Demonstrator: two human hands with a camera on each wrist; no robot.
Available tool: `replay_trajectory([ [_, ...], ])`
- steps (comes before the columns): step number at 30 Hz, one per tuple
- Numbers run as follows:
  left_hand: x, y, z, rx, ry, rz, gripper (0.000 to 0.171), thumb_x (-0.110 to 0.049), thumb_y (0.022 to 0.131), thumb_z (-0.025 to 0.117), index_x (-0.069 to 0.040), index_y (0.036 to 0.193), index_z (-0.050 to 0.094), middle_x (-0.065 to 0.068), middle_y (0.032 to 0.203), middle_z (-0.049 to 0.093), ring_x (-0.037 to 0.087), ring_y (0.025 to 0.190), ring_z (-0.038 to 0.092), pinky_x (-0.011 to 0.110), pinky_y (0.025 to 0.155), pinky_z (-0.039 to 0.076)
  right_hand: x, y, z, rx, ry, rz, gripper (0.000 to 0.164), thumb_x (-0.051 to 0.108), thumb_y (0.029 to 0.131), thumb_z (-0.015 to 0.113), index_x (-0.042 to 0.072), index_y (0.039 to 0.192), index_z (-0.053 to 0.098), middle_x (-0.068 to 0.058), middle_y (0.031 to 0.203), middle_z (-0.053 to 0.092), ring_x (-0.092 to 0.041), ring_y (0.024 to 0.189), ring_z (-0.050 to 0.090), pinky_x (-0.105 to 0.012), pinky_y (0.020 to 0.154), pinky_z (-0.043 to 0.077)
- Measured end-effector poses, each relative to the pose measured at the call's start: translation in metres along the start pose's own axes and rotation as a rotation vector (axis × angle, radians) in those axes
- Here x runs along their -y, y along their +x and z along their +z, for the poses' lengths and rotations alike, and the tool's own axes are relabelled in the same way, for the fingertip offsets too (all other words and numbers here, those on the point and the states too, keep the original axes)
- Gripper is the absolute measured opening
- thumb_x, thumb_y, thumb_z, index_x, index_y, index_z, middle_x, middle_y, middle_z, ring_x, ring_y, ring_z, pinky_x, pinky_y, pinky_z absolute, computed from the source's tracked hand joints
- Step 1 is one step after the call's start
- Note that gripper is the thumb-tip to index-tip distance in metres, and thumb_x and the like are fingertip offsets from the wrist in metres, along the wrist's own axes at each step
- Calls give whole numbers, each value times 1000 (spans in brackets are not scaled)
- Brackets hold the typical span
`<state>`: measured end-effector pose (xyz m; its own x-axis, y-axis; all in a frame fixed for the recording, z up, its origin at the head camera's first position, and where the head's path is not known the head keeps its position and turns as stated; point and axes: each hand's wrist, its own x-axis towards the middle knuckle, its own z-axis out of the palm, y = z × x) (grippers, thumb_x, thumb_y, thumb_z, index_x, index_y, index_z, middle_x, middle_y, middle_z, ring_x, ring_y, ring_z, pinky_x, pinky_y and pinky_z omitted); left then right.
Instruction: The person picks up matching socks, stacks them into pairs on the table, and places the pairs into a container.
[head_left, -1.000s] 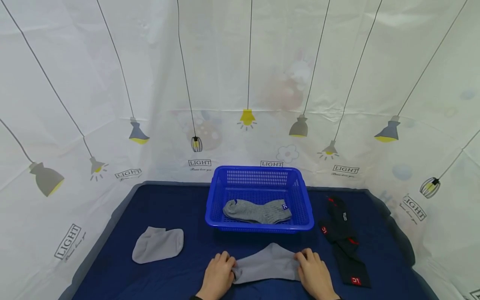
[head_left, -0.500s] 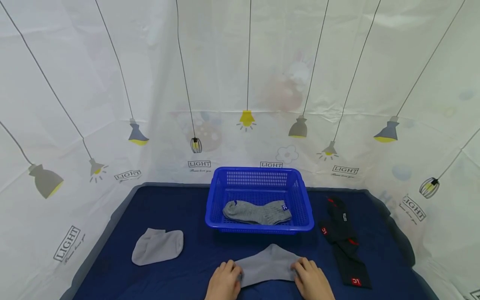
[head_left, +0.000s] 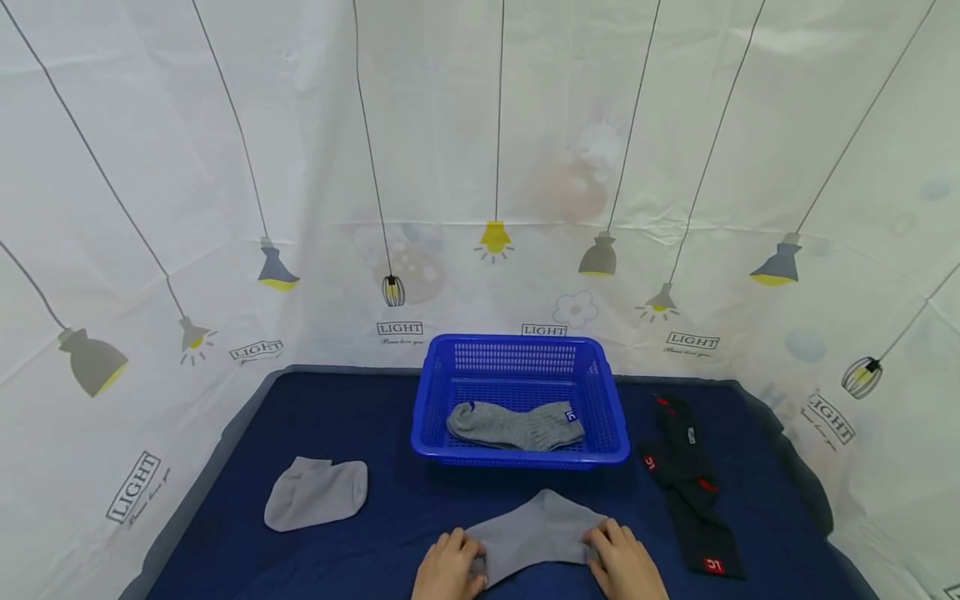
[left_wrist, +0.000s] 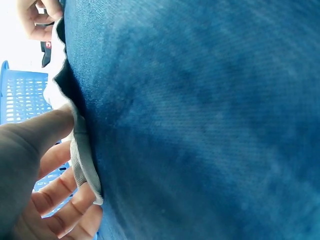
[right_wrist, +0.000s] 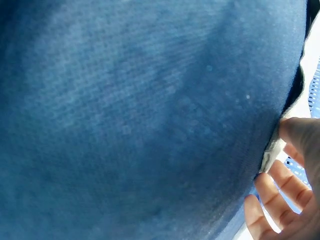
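Note:
A light grey sock [head_left: 536,533] lies spread sideways on the dark blue cloth, its heel pointing toward the basket. At its left end my left hand [head_left: 447,568] pinches the fabric; the left wrist view shows the thumb on the near side of the sock's edge [left_wrist: 84,155] and the fingers behind. My right hand [head_left: 625,562] grips the opposite end between thumb and fingers, and in the right wrist view a strip of sock [right_wrist: 271,151] shows there. Left of the hands rests another light grey sock [head_left: 317,495], lying folded over.
Behind the sock stands a blue plastic basket [head_left: 517,457] holding grey ribbed socks [head_left: 517,426]. Black socks with red marks [head_left: 693,483] lie crossed on the right of the cloth [head_left: 337,408]. A white curtain [head_left: 465,167] printed with lamps hangs behind and at both sides.
Both hands have come slightly closer together along the grey sock and a little toward the body. The sock's left end has shifted down with the left hand. The other socks and basket are unmoved.

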<state>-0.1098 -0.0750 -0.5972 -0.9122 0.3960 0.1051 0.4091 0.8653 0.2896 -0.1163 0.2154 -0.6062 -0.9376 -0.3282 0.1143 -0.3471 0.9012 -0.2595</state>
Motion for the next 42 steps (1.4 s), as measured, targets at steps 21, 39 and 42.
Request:
replay_trajectory([
  [21, -1, 12, -1, -72, 39, -4, 16, -21, 67, 72, -23, 73, 57, -7, 75, 46, 12, 64, 42, 25, 55, 35, 3, 8, 0, -51, -31, 29, 19, 19, 75, 72, 26, 86, 58, 9, 80, 44, -9, 68, 43, -26, 54, 33],
  [39, -2, 14, -16, -112, 71, -1, 13, -15, 69, 69, -21, 71, 57, -9, 69, 46, 10, 60, 39, 24, 51, 30, 12, 6, -13, -68, -94, 61, 20, 25, 76, 72, 28, 85, 55, 16, 75, 44, -5, 66, 43, -24, 56, 32],
  [42, -3, 14, -20, -101, 63, -11, 14, -16, 70, 68, -21, 71, 55, -9, 68, 45, 10, 59, 38, 24, 51, 30, 14, 4, -17, -87, -94, 62, 20, 25, 75, 73, 28, 85, 55, 16, 75, 44, -5, 66, 43, -24, 56, 33],
])
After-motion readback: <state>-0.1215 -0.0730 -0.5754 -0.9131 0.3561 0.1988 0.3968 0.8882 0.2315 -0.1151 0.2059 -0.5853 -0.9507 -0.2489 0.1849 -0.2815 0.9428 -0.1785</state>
